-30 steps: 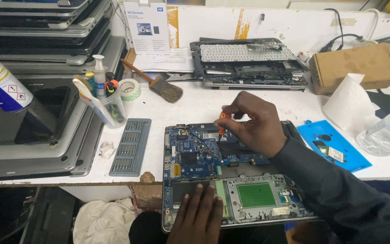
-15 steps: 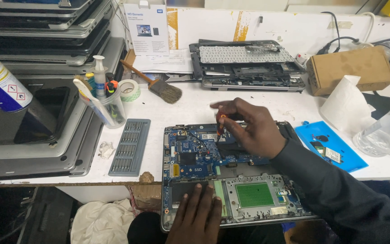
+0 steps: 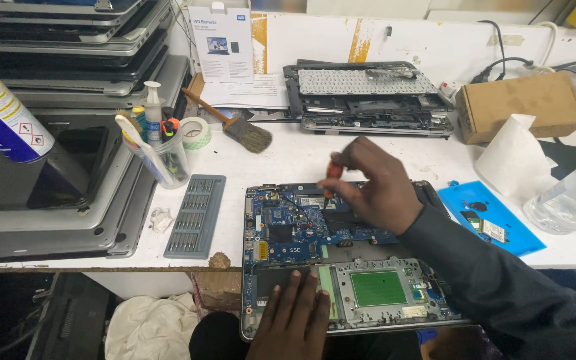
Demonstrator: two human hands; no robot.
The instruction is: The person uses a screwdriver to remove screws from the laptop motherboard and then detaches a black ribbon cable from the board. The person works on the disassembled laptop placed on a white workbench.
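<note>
An opened laptop base (image 3: 435, 320) lies at the table's front edge, its blue circuit board (image 3: 288, 223) and green touchpad panel (image 3: 381, 288) exposed. My right hand (image 3: 378, 190) grips a small orange-handled screwdriver (image 3: 332, 175), held upright with its tip on the board's upper middle. My left hand (image 3: 295, 320) lies flat on the laptop's lower left part, holding it down, fingers spread.
A grey bit holder (image 3: 196, 215) lies left of the laptop, with a cup of tools (image 3: 165, 157), tape roll (image 3: 197, 132) and brush (image 3: 238, 127) behind. Stacked laptops (image 3: 68, 80) fill the left. Another dismantled laptop (image 3: 368, 100), cardboard box (image 3: 521, 105), blue mat (image 3: 488, 217), plastic bottle (image 3: 568, 193) are around.
My right hand has shifted slightly with the screwdriver over the board, fingers turning around the handle. The left hand stays pressed on the laptop.
</note>
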